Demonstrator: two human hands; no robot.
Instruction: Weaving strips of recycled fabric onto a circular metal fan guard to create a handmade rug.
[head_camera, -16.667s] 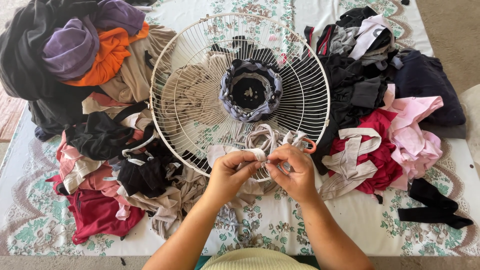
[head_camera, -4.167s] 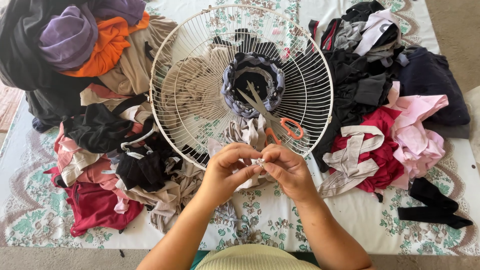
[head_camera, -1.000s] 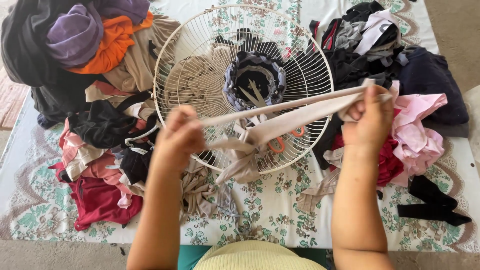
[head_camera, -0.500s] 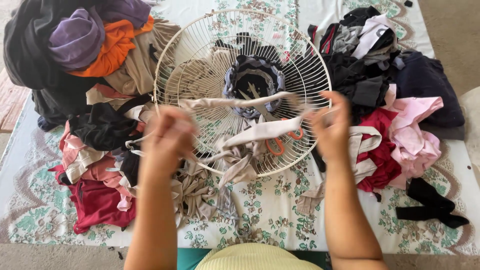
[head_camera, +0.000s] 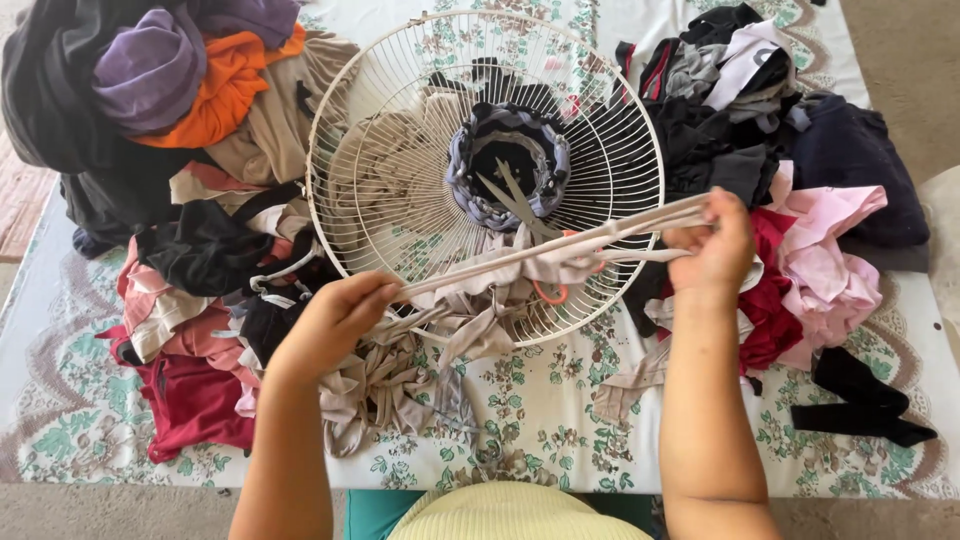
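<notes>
- The left hand (head_camera: 335, 320) pinches the near-left end of a beige cloth strip (head_camera: 545, 252), fingers closed on it.
- The right hand (head_camera: 715, 250) grips the strip's far-right end, fingers curled round it.
- The strip runs taut between the hands, slanting across the near part of a white wire fan guard (head_camera: 400, 150) on the table (head_camera: 560, 400).
- Scissors (head_camera: 520, 205) with orange handles lie in the guard, just beside a braided cloth ring (head_camera: 460, 170).
- More beige scraps (head_camera: 400, 385) hang below the left hand.
- Piles of clothes lie left (head_camera: 180, 110) and right (head_camera: 800, 190) of the guard.
</notes>
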